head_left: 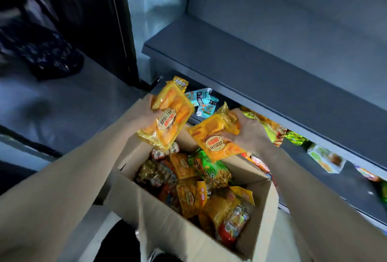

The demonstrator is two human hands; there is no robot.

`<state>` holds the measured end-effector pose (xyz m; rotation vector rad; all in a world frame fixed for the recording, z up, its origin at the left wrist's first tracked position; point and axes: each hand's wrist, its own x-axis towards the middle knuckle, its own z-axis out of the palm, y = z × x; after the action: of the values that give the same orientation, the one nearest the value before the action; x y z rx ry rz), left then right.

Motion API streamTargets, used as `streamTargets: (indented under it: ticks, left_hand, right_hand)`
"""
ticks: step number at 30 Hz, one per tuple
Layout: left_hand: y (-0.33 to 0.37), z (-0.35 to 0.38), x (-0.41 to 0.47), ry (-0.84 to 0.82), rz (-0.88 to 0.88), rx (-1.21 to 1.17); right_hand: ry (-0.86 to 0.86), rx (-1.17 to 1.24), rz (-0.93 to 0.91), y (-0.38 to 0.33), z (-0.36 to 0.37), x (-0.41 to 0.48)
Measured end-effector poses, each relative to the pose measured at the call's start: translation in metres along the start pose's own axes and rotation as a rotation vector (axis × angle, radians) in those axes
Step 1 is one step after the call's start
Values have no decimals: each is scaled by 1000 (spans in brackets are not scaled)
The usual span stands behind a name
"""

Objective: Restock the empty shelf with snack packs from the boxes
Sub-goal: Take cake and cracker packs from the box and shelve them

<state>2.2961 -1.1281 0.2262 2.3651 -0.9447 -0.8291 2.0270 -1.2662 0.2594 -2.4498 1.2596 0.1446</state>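
Now grips one yellow snack pack (pixel 170 115) in the left hand (pixel 149 113) and a second yellow pack (pixel 216 139) in the right hand (pixel 251 134), both just above the open box (pixel 163 226), so probably stands midway in the transfer, and next needs to lay them flat on the bare shelf (pixel 261 69).

The person is wearing dark clothing (pixel 117 240), showing just below the cardboard box (pixel 167 230). Either side of the box, both forearms are showing bare down to the left hand (pixel 149 113) and right hand (pixel 251 134).
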Motion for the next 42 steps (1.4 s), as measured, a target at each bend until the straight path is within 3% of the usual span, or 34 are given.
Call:
streamTargets:
  ticks: [7, 14, 23, 33, 42]
  left_hand:
    - [30, -47, 6, -15, 129, 43]
    - [89, -139, 11, -14, 348, 3]
    - [169, -238, -20, 121, 634, 43]
    - [188, -260, -57, 233, 584, -289]
    - [187, -290, -64, 291, 582, -327]
  right_hand:
    - [157, 64, -31, -21, -47, -3]
    - [276, 165, -31, -54, -133, -18]
    - [441, 210, -20, -88, -253, -61]
    - [677, 507, -87, -77, -309, -89]
    - [794, 537, -153, -106, -317, -74]
